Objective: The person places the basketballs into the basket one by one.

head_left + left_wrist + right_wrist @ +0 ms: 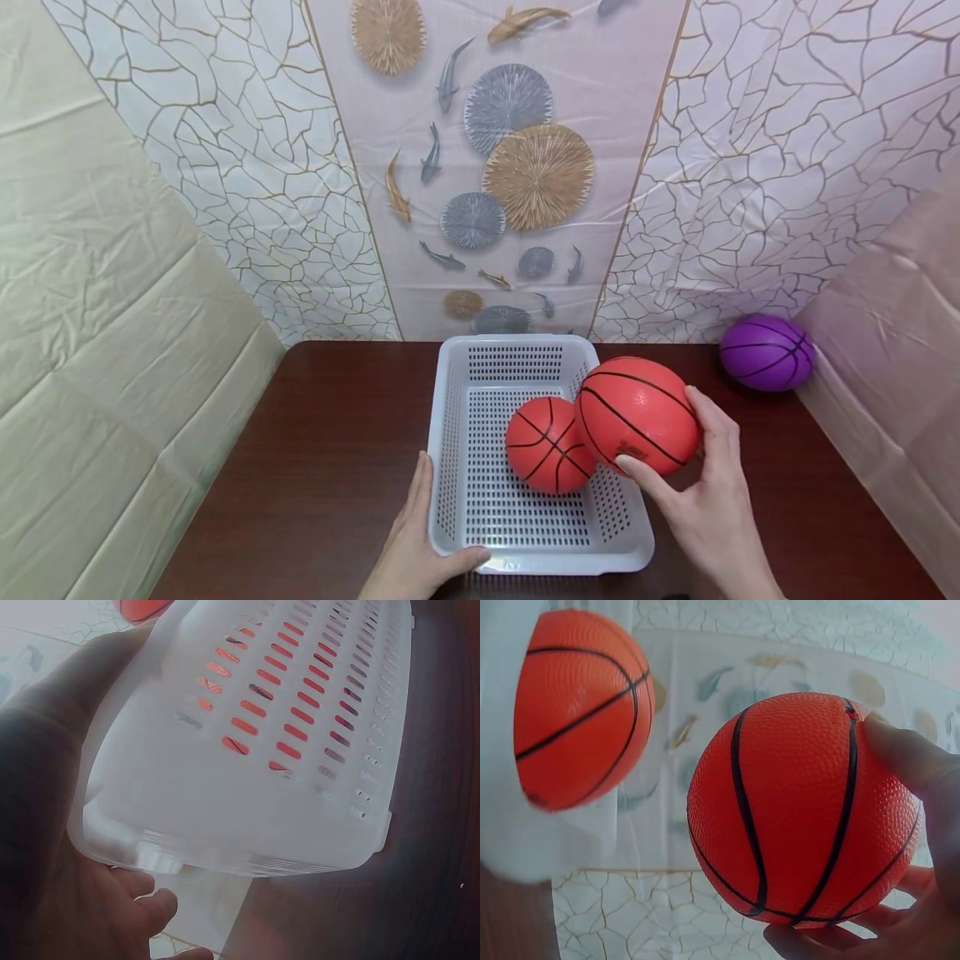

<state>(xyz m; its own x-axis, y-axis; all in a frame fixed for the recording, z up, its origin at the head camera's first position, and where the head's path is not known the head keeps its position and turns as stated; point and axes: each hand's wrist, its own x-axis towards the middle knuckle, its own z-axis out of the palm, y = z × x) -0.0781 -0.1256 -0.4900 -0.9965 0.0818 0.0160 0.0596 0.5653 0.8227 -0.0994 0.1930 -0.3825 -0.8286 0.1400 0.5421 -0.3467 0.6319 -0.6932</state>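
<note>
A white plastic basket [448, 417] with slotted walls stands on the table, and a red toy basketball [551, 446] lies inside it. My left hand [420, 533] grips the near-left corner, its thumb at the front rim and its fingers along the left side. In the left wrist view the hand [90, 900] wraps round the basket's corner [195, 787]. My right hand [712, 492] holds a second red toy basketball [637, 412] above the basket's right rim. In the right wrist view, thumb and fingers span this held ball [802, 810], which hides some fingertips.
A purple toy basketball [767, 352] rests at the back right of the dark brown table [337, 467], against the side cloth. Patterned cloth [262, 167] hangs behind the table, and plain beige cloth [112, 350] bounds the left side.
</note>
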